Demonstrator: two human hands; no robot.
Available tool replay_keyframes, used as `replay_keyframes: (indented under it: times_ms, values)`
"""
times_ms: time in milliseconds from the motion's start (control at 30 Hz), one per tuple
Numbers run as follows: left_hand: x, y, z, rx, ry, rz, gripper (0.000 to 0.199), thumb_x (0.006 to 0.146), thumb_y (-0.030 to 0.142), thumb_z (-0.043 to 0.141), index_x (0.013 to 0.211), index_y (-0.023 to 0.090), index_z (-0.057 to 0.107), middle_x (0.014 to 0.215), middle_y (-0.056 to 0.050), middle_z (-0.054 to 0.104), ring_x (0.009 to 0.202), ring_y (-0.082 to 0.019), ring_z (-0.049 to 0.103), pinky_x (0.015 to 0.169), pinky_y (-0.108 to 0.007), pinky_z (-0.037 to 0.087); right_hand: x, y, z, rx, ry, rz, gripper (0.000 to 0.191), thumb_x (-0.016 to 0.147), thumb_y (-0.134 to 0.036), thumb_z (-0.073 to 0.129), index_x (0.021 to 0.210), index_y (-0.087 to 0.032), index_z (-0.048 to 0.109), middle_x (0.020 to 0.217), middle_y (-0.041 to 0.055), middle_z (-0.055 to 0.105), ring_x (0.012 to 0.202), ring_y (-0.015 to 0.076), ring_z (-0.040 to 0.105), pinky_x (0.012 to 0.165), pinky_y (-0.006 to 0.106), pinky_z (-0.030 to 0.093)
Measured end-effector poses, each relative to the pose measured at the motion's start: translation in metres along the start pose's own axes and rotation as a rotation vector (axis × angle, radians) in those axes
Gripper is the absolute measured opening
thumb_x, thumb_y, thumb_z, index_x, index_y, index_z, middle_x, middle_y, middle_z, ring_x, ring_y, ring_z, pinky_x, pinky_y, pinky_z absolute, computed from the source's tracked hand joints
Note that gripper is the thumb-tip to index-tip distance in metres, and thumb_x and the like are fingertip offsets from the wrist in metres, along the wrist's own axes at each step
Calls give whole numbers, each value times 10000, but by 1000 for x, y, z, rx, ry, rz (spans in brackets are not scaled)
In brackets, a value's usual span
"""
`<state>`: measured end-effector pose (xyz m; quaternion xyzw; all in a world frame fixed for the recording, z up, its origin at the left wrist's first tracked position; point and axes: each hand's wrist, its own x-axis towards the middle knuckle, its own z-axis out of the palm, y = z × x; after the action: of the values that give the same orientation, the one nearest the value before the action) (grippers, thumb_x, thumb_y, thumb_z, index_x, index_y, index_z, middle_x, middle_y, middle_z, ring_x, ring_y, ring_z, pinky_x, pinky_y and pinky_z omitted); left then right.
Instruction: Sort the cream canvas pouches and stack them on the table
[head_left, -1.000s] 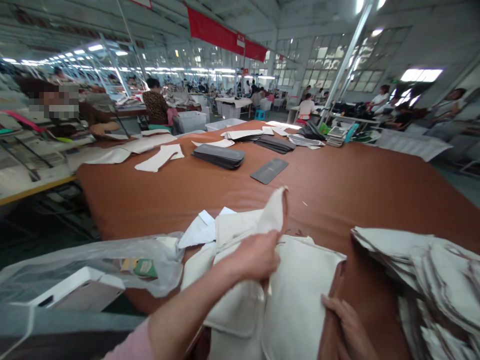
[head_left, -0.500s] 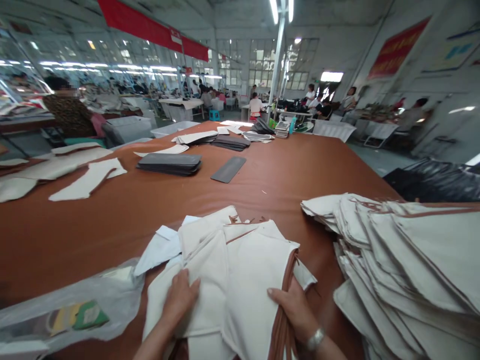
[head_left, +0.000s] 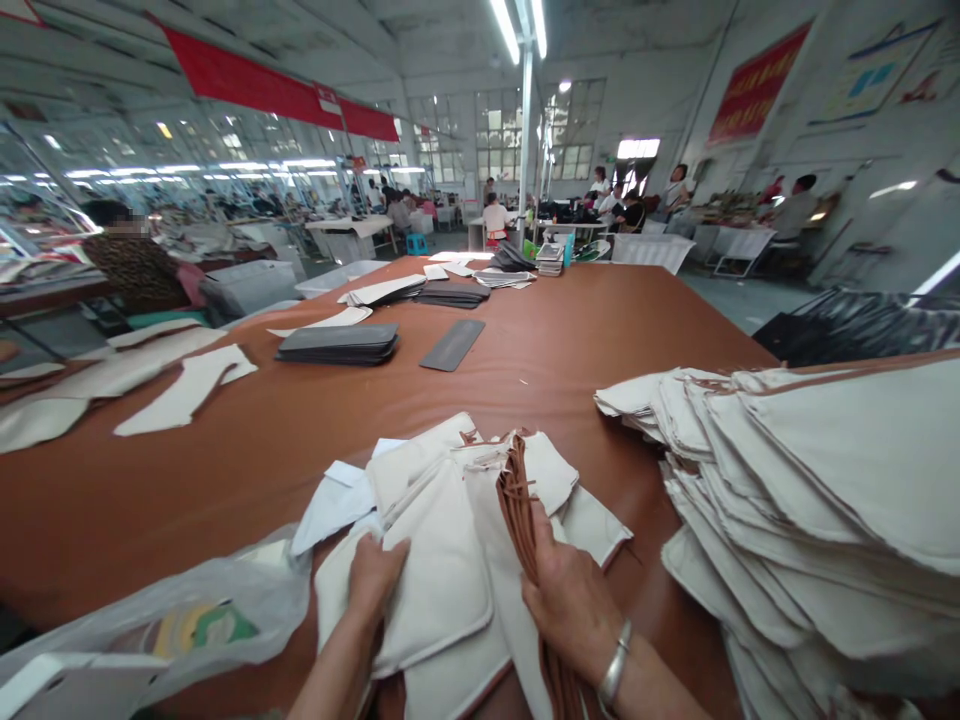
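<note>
Cream fabric panels (head_left: 442, 560) lie loosely piled on the brown table covering in front of me. My left hand (head_left: 375, 580) grips the left side of this pile, thumb on top and fingers hidden beneath. My right hand (head_left: 566, 590) is closed around a bundle of brown-edged panels (head_left: 517, 510), whose stacked trim and loose thread ends face up. White paper-like pieces (head_left: 335, 505) lie beside the pile at its left. Another cream panel (head_left: 596, 525) rests flat beyond my right hand, which wears a silver bracelet.
A tall stack of cream panels (head_left: 810, 480) stands at the right. Dark grey pieces (head_left: 337, 343) and a single grey piece (head_left: 452, 345) lie farther up the table. A clear plastic bag (head_left: 255, 600) is at the lower left. People sit at worktables in the background.
My right hand has lifted and turned its bundle inward, so the brown edges now stand upright. Another cream panel beneath is more exposed. My left hand stays on the pile; the view has shifted slightly.
</note>
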<state>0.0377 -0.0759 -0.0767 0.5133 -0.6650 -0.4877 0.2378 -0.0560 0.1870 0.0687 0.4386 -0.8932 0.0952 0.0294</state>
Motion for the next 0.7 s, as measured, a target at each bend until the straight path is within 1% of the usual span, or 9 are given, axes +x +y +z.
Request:
replay_keyframes:
  times_ms: [67, 133, 200, 300, 367, 433, 500, 600, 700]
  values:
    - [-6, 9, -10, -164, -151, -32, 409, 835, 323, 583, 1136, 45, 595, 1039, -218, 692, 977, -329, 688, 855, -402, 561, -2, -5, 1, -36, -2, -11, 855, 771, -62, 388, 1534, -42, 1, 860, 141, 690, 795, 362, 671, 708, 500, 561]
    - [-18, 21, -22, -303, -253, -26, 424, 831, 276, 573, 1209, 82, 576, 1002, -163, 715, 861, -269, 713, 772, -356, 586, -4, -9, 1, -82, 5, -11, 856, 770, -45, 380, 1533, -28, -8, 845, 144, 686, 776, 348, 672, 696, 479, 567]
    - [-37, 31, -34, -344, -195, 68, 620, 781, 229, 610, 1381, 167, 466, 1136, -128, 690, 975, -260, 697, 856, -365, 577, -5, -12, 2, -129, 18, -15, 859, 776, -25, 356, 1533, -36, -49, 839, 140, 681, 761, 332, 669, 679, 462, 573]
    - [-75, 32, -44, -229, -12, 388, 758, 721, 187, 600, 1449, 276, 408, 1396, -78, 547, 1312, -277, 511, 1128, -434, 414, -8, -20, 3, -167, 13, -32, 862, 770, 16, 296, 1532, -60, -99, 926, 156, 679, 787, 323, 667, 686, 477, 581]
    - [-101, 20, -38, -146, 18, 575, 711, 729, 180, 540, 1424, 297, 451, 1505, -37, 433, 1433, -261, 358, 1213, -445, 290, -11, -28, 5, -168, -18, -25, 848, 761, 42, 261, 1536, -52, -70, 953, 166, 676, 817, 319, 669, 701, 475, 584]
    - [-125, 3, -23, -142, -8, 666, 653, 771, 187, 496, 1414, 298, 469, 1548, -30, 374, 1466, -250, 302, 1223, -452, 275, -14, -37, 7, -158, -61, -27, 837, 758, 50, 263, 1539, -43, -23, 965, 169, 675, 848, 317, 671, 733, 471, 583]
    - [-146, -14, -5, -177, -51, 706, 579, 840, 228, 483, 1417, 281, 474, 1554, -58, 372, 1464, -259, 310, 1216, -469, 293, -17, -45, 13, -140, -98, -55, 847, 764, 36, 305, 1538, -48, -27, 978, 165, 673, 871, 322, 671, 757, 471, 585]
    - [-170, -30, 16, -229, -56, 673, 545, 877, 312, 510, 1417, 245, 480, 1527, -104, 419, 1438, -292, 358, 1217, -497, 289, -20, -52, 30, -118, -105, -116, 931, 767, 15, 350, 1502, -102, -209, 988, 142, 669, 867, 327, 673, 745, 473, 593]
    - [-183, -37, 25, -275, 1, 564, 580, 871, 365, 523, 1430, 223, 456, 1523, -118, 426, 1453, -302, 330, 1226, -491, 271, -22, -54, 49, -105, -74, -179, 997, 746, 29, 336, 1428, -167, -365, 1010, 118, 665, 854, 326, 675, 721, 476, 592]
